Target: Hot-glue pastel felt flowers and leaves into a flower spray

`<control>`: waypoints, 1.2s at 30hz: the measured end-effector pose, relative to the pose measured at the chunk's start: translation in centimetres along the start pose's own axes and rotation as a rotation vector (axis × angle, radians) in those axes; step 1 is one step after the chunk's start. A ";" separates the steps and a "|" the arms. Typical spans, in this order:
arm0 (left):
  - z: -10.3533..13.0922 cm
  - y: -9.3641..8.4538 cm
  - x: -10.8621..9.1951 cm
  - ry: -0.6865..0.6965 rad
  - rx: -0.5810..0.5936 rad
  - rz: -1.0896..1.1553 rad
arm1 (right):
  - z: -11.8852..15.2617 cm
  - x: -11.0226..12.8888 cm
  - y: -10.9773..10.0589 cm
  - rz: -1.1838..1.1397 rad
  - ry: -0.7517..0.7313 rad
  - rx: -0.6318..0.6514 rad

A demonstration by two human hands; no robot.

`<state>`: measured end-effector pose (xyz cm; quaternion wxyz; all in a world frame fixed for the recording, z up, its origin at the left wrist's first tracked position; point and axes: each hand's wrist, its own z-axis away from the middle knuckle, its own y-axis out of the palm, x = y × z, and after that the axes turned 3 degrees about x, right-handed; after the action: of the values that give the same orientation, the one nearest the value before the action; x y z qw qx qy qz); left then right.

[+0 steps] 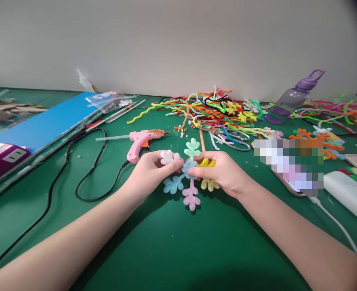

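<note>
The multicolored pipe-cleaner snowflake [190,170] is above the green table [172,250], pinched between your left hand [154,171] and right hand [222,171]. Left of it lies your pink glue gun [139,144]; beyond, tangled pipe cleaners [202,109].

Head-worn | faces forward, down | near left hand [150,169], right hand [222,169]

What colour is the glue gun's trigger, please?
The trigger is orange, clearest in the head view.
</note>
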<state>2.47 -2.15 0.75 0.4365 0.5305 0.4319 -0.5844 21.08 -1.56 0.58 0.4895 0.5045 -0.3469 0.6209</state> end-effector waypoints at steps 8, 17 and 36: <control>-0.3 -0.4 -0.1 -0.027 -0.013 -0.015 | -0.3 0.3 0.3 -0.016 -0.081 -0.144; -0.3 -0.7 0.1 -0.075 0.028 -0.139 | -0.2 0.0 -0.1 0.011 -0.063 -0.051; 0.5 -0.5 -0.4 0.391 0.010 -0.526 | -0.1 0.3 0.3 -0.276 0.098 0.018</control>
<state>1.89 -2.52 1.16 0.1767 0.5050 0.6270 -0.5662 20.77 -1.49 0.87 0.5817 0.5210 -0.2444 0.5748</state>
